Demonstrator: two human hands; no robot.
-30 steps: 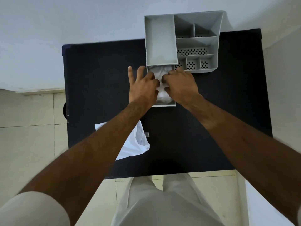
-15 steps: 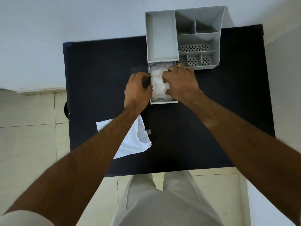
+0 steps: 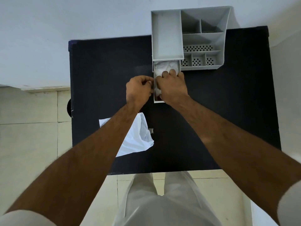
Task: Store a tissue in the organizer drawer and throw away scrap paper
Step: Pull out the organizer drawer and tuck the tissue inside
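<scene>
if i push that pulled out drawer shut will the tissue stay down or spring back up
Probably springs up a bit: the tissue looks crumpled and puffy, filling the drawer. It seems soft, so it should squash easily under the right hand. It could snag on the organizer edge.

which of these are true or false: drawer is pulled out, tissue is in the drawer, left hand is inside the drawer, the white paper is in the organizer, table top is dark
1. The drawer is pulled out of the organizer. True.
2. The tissue lies in the drawer. True; the right hand presses down on it.
3. The left hand is inside the drawer. False; it is curled beside the drawer's left wall, outside it.
4. The white paper is in the organizer. False; it lies on the table near the front edge, partly under the left forearm.
5. The table top is dark. True.
</scene>
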